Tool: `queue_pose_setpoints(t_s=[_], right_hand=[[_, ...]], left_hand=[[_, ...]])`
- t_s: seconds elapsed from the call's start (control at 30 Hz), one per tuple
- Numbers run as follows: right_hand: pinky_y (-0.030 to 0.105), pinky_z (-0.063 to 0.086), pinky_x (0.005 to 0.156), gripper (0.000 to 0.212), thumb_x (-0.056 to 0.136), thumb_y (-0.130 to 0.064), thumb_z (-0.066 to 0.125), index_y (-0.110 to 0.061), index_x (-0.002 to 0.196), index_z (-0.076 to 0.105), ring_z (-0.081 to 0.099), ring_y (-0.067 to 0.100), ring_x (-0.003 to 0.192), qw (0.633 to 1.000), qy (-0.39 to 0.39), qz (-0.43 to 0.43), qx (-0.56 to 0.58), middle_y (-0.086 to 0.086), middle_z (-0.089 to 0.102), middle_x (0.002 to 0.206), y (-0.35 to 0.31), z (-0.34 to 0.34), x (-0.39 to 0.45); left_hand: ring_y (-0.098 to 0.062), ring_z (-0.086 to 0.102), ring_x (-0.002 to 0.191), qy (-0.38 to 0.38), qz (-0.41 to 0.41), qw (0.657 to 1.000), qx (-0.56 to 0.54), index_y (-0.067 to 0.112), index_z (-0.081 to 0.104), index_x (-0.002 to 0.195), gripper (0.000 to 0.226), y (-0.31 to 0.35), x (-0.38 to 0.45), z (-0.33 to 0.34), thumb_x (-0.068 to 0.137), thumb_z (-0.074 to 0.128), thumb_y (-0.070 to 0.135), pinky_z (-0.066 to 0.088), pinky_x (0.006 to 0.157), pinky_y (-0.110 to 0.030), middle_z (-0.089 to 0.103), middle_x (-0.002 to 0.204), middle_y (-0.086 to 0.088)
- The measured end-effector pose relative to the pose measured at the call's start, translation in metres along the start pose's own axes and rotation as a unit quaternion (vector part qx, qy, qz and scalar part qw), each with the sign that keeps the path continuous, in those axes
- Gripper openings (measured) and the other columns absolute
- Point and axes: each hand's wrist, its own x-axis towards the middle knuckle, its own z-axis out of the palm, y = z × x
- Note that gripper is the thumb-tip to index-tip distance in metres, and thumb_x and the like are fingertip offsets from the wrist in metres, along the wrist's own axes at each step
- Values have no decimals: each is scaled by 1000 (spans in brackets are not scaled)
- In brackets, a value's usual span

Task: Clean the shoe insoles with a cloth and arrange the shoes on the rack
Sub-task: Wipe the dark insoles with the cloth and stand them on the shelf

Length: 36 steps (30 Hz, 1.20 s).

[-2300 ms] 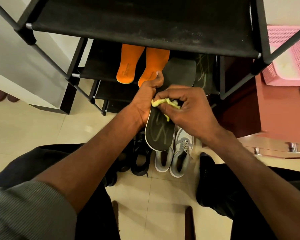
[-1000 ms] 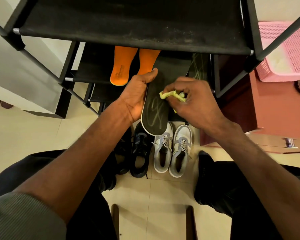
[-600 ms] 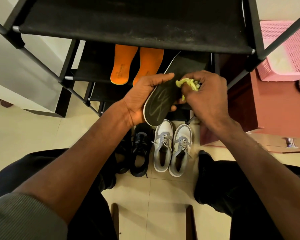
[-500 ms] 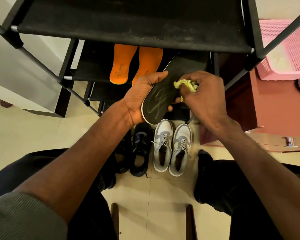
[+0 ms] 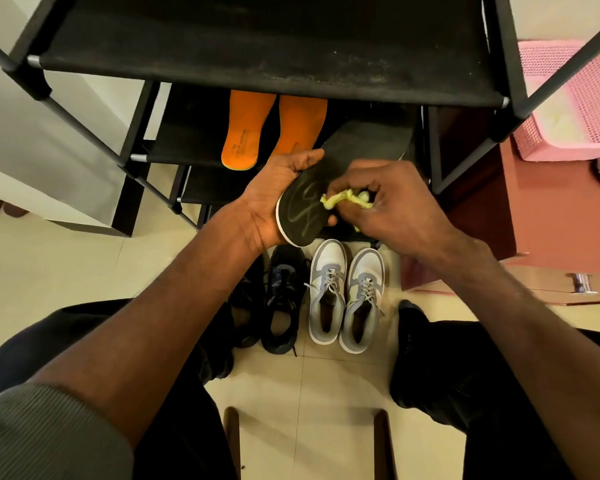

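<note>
At the centre of the frame we see the left hand [image 5: 274, 199] gripping a black insole [image 5: 329, 178], thumb curled over its upper edge and fingertips wrapped round the underside near the heel. The insole runs on a slant from the heel at centre up toward the right, its toe end reaching under the top shelf of the black shoe rack [image 5: 257, 46]. A pale scribbled logo shows on the heel area. Just right of that logo, the right hand [image 5: 395, 202] pinches a bunched yellow cloth [image 5: 343, 199] and holds it against the insole's surface.

Above and left of the hands, two orange insoles [image 5: 243, 133] lie side by side on a lower shelf of the rack, heels toward us. Below the hands, on the cream tiled floor [image 5: 49, 271], a pair of grey-and-white sneakers [image 5: 345, 292] stands with toes toward the rack. Just left of them sits a pair of black shoes [image 5: 279, 299], one partly hidden behind the left forearm. A dark shape behind the right hand may be a second black insole on the shelf, though we cannot tell for sure in the shadow.

In the upper right corner rests a pink perforated basket [image 5: 575, 98] on a reddish-brown surface.
</note>
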Motion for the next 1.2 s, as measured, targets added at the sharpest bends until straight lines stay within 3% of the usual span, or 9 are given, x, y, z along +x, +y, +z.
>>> queue_pose_setpoints(t_s=[0.13, 0.3, 0.43, 0.57, 0.73, 0.9, 1.07, 1.2], right_hand=[[43, 57, 82, 22, 85, -22, 73, -31, 104, 81, 66, 12, 93, 991, 52, 71, -101, -20, 65, 94, 11, -11, 5], [36, 54, 75, 17, 85, -19, 75, -26, 98, 82, 64, 8, 84, 999, -34, -2, 9, -19, 67, 87, -1, -1, -2], [43, 53, 86, 24, 82, -29, 68, -32, 102, 81, 59, 17, 100, 991, 48, 60, -109, -18, 67, 93, 9, -12, 5], [34, 49, 82, 20, 81, -21, 69, -24, 96, 82, 60, 16, 87, 999, -17, -27, -1, -15, 71, 87, -7, 5, -4], [44, 57, 84, 21, 82, -24, 70, -26, 98, 82, 66, 17, 93, 993, 72, 65, -74, -13, 70, 89, 9, -2, 5], [41, 54, 86, 18, 81, -18, 72, -26, 95, 82, 65, 14, 91, 1000, -19, -3, 19, -16, 72, 88, -6, 4, -1], [43, 59, 83, 21, 83, -19, 73, -25, 101, 82, 67, 13, 90, 991, 64, 74, -87, -14, 68, 92, 9, -5, 4], [39, 61, 75, 18, 81, -8, 76, -17, 96, 82, 70, 11, 80, 997, -39, 11, 63, -9, 73, 91, -9, 5, -4]], left_hand=[[-34, 67, 90, 15, -17, 1000, 14, 9, 69, 107, 34, 1, -1, 2, 105, 45, 33, 56, 69, -40, 69, 109, -18], [-24, 63, 75, 24, -17, 999, 21, 13, 77, 75, 49, -2, 0, 3, 106, 44, 32, 49, 67, -39, 69, 84, -10], [-31, 68, 84, 32, -5, 999, 23, 10, 70, 99, 34, 0, -3, 8, 106, 43, 30, 55, 68, -40, 72, 95, -14], [-25, 60, 75, 57, -15, 998, 27, 10, 61, 93, 29, -4, -2, 11, 105, 45, 31, 48, 69, -39, 62, 86, -11], [-25, 69, 74, 49, -8, 998, 45, 11, 65, 98, 30, -3, -4, 11, 107, 43, 30, 55, 67, -38, 71, 87, -10], [-26, 63, 78, 67, -20, 997, 25, 10, 61, 100, 27, -3, -3, 7, 105, 47, 32, 50, 75, -42, 64, 93, -13], [-25, 71, 76, 47, -10, 998, 48, 10, 71, 94, 37, -5, -3, 12, 107, 43, 30, 58, 67, -39, 72, 88, -10], [-26, 64, 80, 52, -27, 998, 34, 8, 60, 109, 29, -7, 0, 10, 104, 46, 33, 52, 80, -42, 64, 94, -14]])
